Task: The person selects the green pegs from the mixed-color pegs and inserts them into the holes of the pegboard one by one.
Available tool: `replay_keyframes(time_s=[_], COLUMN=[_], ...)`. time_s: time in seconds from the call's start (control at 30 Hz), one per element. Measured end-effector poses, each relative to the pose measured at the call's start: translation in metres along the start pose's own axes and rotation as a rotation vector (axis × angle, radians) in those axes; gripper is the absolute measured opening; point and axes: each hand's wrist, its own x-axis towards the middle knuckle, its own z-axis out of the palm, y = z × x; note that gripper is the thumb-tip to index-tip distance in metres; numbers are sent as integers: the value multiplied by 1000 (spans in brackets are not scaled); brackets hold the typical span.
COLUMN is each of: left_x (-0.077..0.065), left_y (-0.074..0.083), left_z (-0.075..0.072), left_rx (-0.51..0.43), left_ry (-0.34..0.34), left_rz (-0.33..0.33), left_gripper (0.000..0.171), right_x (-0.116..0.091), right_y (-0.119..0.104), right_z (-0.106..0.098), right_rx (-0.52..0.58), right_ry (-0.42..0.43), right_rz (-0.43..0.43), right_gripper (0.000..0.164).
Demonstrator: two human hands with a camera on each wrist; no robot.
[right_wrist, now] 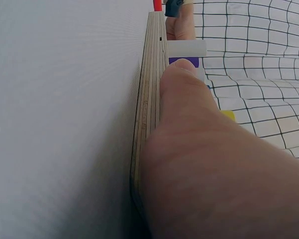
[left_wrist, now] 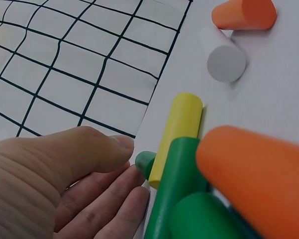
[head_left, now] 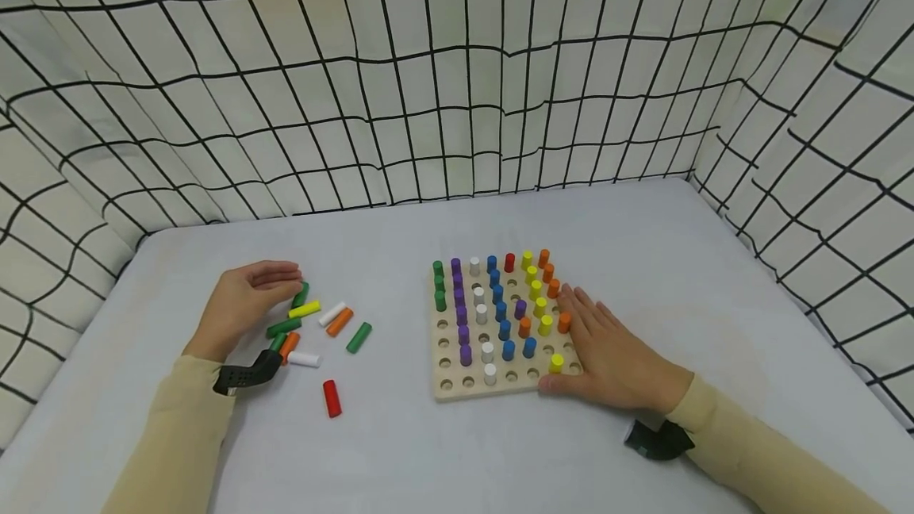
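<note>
- In the head view, soft even light is falling across the white tabletop (head_left: 385,450), casting faint shadow beside the left sleeve (head_left: 178,427).
- Lines on the gridded wall (head_left: 428,78) are curving near the edges.
- In the left wrist view, the nearest orange peg (left_wrist: 261,174) is blurring.
- The right wrist view is looking dimmer, shadow lying beside the board (right_wrist: 147,94).

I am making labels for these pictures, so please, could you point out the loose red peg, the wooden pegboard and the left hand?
Loose red peg (head_left: 332,399): head view, middle of its side.
Wooden pegboard (head_left: 455,371): head view, bare wood between holes.
Left hand (head_left: 244,304): head view, between wrist and fingertips.
</note>
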Motion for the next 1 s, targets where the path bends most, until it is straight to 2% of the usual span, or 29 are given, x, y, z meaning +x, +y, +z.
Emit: replay_keyframes(time_s=[0.2, 0.5, 0.77, 1.0], left_x=[-1, -2, -3, -4], left_y=[1, 2, 6, 6], left_z=[-2, 0, 1, 1], left_rx=[4, 57, 51, 87], left_ry=[6, 16, -22, -22], left_rz=[7, 15, -2, 6], left_gripper=[59, 58, 67, 62], right_x=[-1, -1, -2, -2], right_y=[-1, -3, -3, -3], right_z=[0, -1, -1, 0], right_rx=[0, -3, -7, 0], right_ry=[7, 15, 27, 31], right_rz=[6, 3, -2, -6], right_gripper=[128, 127, 127, 127])
